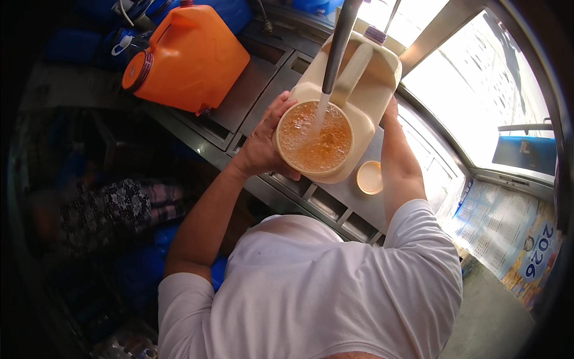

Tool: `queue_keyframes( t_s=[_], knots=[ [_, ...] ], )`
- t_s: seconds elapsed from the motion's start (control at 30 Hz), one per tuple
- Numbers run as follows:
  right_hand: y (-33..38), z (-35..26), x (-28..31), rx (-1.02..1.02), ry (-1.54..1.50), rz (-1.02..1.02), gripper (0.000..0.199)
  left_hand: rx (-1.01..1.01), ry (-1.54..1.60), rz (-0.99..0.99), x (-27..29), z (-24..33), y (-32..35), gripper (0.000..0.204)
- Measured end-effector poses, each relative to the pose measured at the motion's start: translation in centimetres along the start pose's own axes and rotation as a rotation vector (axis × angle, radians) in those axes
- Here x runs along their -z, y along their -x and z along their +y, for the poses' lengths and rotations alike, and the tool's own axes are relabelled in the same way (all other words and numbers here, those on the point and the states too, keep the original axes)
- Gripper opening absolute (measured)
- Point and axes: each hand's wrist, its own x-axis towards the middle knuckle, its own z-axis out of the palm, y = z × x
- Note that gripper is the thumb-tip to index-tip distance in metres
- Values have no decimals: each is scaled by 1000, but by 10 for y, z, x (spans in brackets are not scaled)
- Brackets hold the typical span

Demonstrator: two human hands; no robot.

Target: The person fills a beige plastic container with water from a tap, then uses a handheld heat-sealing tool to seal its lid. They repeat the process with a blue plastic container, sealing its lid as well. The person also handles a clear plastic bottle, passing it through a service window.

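Head view:

- A big cream jug (359, 90) is stood on the metal counter (251, 96), close to the counter's near edge and toward its right end.
- The jug's wide round mouth is left open at the top. It is filled almost to the rim with bubbly orange-brown water (314, 140).
- A thin stream of water is poured into the mouth from a grey metal pipe (339, 42) that hangs above it.
- The left hand (266, 140) is wrapped around the left side of the jug's mouth. The fingers are curled and pressed on the rim.
- The right hand (391, 110) is laid on the far right side of the jug. Its fingers are hidden behind the jug, so the grip cannot be told.
- A round cream lid (369, 178) is laid flat on the counter, just beside the jug, at the near edge.
- An orange jug (191, 57) is stood at the left end of the counter, well apart from the cream one. Its mouth is closed with an orange cap (136, 70), so what is inside cannot be seen.
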Motion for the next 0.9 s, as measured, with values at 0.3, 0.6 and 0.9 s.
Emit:
queue_keyframes(
  t_s=[0.3,0.6,0.9],
  knots=[
    [1,-1,1,-12,33,-98,77,4,-46,7,-1,3,0,144],
    [-12,25,-17,-26,18,-95,77,106,117,-13,-1,2,2,149],
    [-20,72,-62,60,133,49,65,64,8,-10,1,4,1,146]
  ],
)
